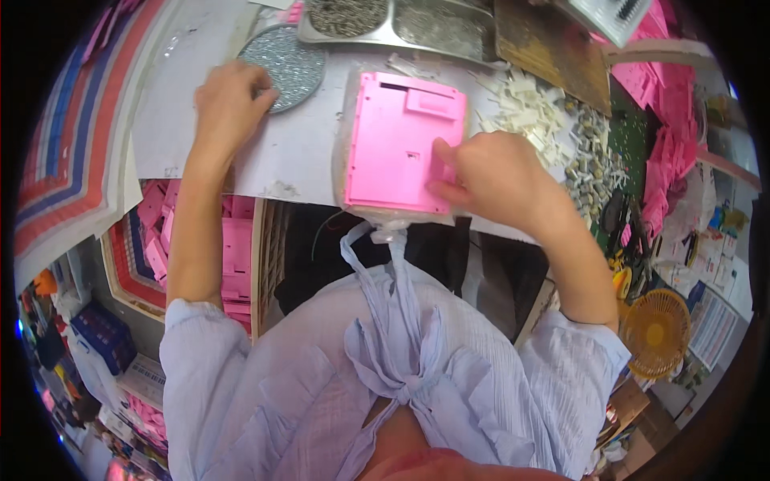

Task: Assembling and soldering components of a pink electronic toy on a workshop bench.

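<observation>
A flat pink plastic panel (393, 140) with moulded slots lies on the white worktop (297, 148), near its front edge. My right hand (489, 172) rests on the panel's right side, fingers bent and pressing at a small part there. My left hand (233, 100) reaches to the far left and its fingertips are at the edge of a round dish of small grey screws (289, 60). Whether it pinches a screw is hidden by the fingers.
Metal trays of small screws (401, 20) stand at the back. A heap of white plastic bits (529, 112) and grey parts (593, 156) lies to the right. Pink panels are stacked in a box (233, 256) lower left and piled at far right (674, 104). A yellow fan (658, 333) sits lower right.
</observation>
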Demonstrator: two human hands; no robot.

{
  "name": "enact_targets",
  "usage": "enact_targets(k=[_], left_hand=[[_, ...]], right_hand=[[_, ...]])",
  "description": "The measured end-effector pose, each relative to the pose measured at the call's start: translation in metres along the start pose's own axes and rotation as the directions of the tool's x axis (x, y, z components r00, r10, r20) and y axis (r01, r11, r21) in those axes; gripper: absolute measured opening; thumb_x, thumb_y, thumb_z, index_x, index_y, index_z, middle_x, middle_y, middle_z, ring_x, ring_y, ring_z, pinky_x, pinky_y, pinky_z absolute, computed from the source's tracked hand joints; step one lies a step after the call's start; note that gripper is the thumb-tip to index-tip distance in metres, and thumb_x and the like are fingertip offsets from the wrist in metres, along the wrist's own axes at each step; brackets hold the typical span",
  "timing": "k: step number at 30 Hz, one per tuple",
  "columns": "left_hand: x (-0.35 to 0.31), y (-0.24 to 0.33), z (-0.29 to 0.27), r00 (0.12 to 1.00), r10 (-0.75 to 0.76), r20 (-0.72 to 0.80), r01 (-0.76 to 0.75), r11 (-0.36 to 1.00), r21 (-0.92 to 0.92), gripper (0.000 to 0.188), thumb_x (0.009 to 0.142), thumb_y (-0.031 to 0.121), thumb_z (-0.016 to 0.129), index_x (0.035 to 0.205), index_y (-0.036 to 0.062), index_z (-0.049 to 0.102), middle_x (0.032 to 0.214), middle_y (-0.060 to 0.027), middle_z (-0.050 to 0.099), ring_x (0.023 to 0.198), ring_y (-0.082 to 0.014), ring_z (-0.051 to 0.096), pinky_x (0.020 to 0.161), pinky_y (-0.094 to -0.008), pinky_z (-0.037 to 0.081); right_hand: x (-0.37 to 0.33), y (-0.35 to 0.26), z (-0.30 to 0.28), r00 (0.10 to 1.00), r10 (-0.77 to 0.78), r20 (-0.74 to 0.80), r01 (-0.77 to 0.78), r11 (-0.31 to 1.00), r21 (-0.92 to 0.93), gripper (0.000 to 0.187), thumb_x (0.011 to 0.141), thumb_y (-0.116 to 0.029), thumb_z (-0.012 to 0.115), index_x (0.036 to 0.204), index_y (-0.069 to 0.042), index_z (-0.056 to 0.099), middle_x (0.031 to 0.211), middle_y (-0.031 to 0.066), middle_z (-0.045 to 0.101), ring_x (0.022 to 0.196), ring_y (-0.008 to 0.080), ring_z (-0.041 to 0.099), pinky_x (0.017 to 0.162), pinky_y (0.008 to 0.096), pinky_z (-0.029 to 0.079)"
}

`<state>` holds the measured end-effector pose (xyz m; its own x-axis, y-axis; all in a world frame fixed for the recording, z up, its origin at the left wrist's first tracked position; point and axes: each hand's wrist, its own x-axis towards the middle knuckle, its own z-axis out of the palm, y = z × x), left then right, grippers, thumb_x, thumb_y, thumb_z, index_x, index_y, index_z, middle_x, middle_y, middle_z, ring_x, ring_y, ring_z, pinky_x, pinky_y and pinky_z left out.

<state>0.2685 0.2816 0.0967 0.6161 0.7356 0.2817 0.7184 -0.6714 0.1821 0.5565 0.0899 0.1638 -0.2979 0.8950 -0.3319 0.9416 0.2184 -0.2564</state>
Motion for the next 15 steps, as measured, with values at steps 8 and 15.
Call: enact_targets(k=[8, 15], left_hand=[[0.004, -0.012, 0.026, 0.997, -0.068, -0.026, 0.062, 0.982, -0.178, 0.017, 0.091, 0.023, 0.071, 0.085, 0.0078, 0.071, 0.087, -0.0067, 0.067, 0.091, -0.0271, 0.063, 0.083, -0.0448, 0.044], [-0.003, -0.021, 0.043, 0.991, -0.044, -0.122, 0.048, 0.998, 0.029, 0.020, 0.095, 0.027, 0.065, 0.089, 0.0085, 0.070, 0.092, -0.0061, 0.067, 0.093, -0.0287, 0.062, 0.082, -0.0487, 0.042]], right_hand=[[0.146, 0.002, -0.038, 0.912, -0.211, -0.351, 0.236, 0.971, 0.030, 0.018, 0.084, -0.024, 0.071, 0.091, -0.008, 0.076, 0.078, 0.0091, 0.073, 0.072, 0.0308, 0.068, 0.070, 0.0419, 0.055], [0.245, -0.020, 0.022, 0.785, -0.452, -0.423, 0.252, 0.857, -0.450, 0.018, 0.086, -0.020, 0.064, 0.085, -0.009, 0.078, 0.090, 0.0070, 0.074, 0.095, 0.0281, 0.064, 0.083, 0.0427, 0.047]])
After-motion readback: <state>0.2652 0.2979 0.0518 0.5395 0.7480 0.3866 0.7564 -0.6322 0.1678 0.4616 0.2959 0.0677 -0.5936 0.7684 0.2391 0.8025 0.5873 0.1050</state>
